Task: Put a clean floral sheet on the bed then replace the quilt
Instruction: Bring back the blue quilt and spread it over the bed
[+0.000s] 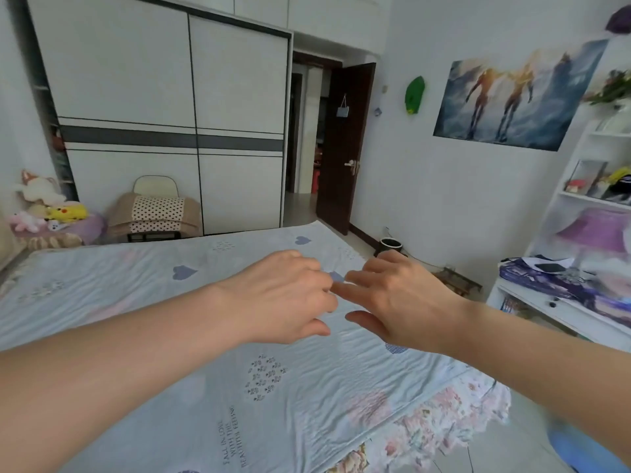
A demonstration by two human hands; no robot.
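While both arms reach out over the bed (44, 264), the left hand (283, 298) and right hand (399, 302) hover close together above the pale blue sheet (164, 370), their fingertips nearly meeting. The left hand's fingers (316, 268) are loosely curled downward and hold nothing; the right hand's fingers (358, 278) are spread apart and relaxed, thumb hanging low, also holding nothing. Whether either hand touches the cloth I cannot tell.

That sheet lies spread flat across the mattress, printed with purple hearts, speckled circles and a few lines of small lettering, lightly wrinkled. Along the near right edge a floral fabric (440, 418) with pink blossoms shows from under it and hangs down the bed's side.

Beyond the bed's far side stands a white wardrobe (170, 97) with a dark band, a chair (155, 213) draped in dotted cloth before it, and soft toys (47, 206) heaped at the left. A dark door (345, 145) stands open, a poster (512, 97) hangs on the right wall, and a white shelf unit (580, 206) fills the right edge.
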